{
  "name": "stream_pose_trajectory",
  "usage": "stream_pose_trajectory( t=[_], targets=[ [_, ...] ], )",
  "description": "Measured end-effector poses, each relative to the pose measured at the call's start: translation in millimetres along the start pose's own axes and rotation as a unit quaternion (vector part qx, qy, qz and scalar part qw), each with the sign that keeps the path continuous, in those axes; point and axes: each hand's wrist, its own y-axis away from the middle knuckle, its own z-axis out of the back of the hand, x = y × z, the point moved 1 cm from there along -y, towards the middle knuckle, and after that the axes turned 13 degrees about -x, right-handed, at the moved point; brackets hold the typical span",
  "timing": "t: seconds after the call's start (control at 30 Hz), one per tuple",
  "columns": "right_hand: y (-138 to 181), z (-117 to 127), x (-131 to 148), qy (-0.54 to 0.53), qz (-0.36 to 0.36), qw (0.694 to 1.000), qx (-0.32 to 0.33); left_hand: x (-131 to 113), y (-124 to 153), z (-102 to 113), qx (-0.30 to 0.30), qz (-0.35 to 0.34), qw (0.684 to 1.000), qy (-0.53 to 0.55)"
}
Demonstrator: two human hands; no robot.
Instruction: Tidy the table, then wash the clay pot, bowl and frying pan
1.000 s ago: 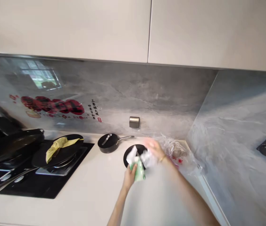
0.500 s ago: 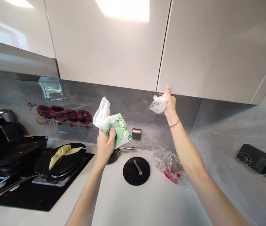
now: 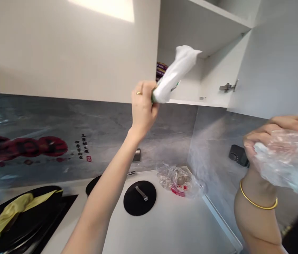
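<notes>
My left hand (image 3: 142, 106) is raised and closed round a white packet with green print (image 3: 174, 74), whose top points into the open upper cabinet (image 3: 212, 67). Something with a purple label (image 3: 161, 69) sits on the cabinet's shelf just behind the packet. My right hand (image 3: 270, 135) is close to the camera at the right edge, closed on a crumpled clear plastic bag (image 3: 289, 160). A gold bangle circles that wrist. The cabinet door (image 3: 278, 60) stands swung open to the right.
On the white counter (image 3: 170, 229) lie a flat black lid (image 3: 140, 197), a small black pan (image 3: 94, 183) partly behind my arm, and a clear bag with brown items (image 3: 180, 180) in the corner. A black pan with a yellow cloth (image 3: 14, 211) sits on the hob at left.
The right cabinet door has been swung open. My left hand rose with the packet up to the shelf. My right hand came down and toward the camera with the clear bag.
</notes>
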Motion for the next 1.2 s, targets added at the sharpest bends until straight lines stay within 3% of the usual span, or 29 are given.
stream_pose_trajectory(
  t=[0.07, 0.17, 0.27, 0.37, 0.5, 0.6, 0.7, 0.77, 0.9, 0.97, 1.03, 1.17, 1.2],
  targets=[
    [6, 5, 10, 0.083, 0.015, 0.996, -0.006, -7, -25, -44, 0.024, -0.035, 0.999, -0.018],
    [8, 10, 16, 0.109, 0.009, 0.992, 0.059, -10, -53, -101, 0.062, -0.033, 0.997, -0.042],
    [-1, 14, 25, 0.082, -0.013, 0.985, 0.153, -9, -70, -137, 0.092, -0.009, 0.993, -0.079],
    [-18, 18, 34, 0.037, -0.06, 0.966, 0.249, -10, -79, -158, 0.11, -0.013, 0.987, -0.12],
    [-33, 20, 31, -0.037, -0.12, 0.927, 0.354, -4, -79, -178, 0.123, -0.015, 0.978, -0.167],
    [-33, 17, 23, -0.046, -0.122, 0.917, 0.377, 17, -76, -187, 0.103, 0.036, 0.984, -0.142],
    [-28, 13, 20, 0.003, -0.092, 0.94, 0.327, 40, -75, -189, 0.068, 0.078, 0.994, -0.046],
    [-27, 13, 21, 0.043, -0.034, 0.959, 0.279, 48, -76, -188, 0.053, 0.078, 0.995, 0.006],
    [-29, 19, 20, 0.139, 0.084, 0.972, 0.168, 43, -85, -183, 0.022, 0.039, 0.995, 0.084],
    [-30, 21, 18, 0.152, 0.09, 0.973, 0.146, 33, -91, -184, 0.034, 0.01, 0.994, 0.101],
    [-30, 22, 15, 0.137, 0.065, 0.974, 0.168, 23, -95, -189, 0.067, -0.021, 0.994, 0.085],
    [-32, 20, 9, 0.099, 0.012, 0.967, 0.235, 9, -86, -210, 0.131, -0.061, 0.989, -0.037],
    [-33, 19, 8, 0.095, 0.0, 0.964, 0.249, 9, -81, -216, 0.17, -0.051, 0.981, -0.081]
  ],
)
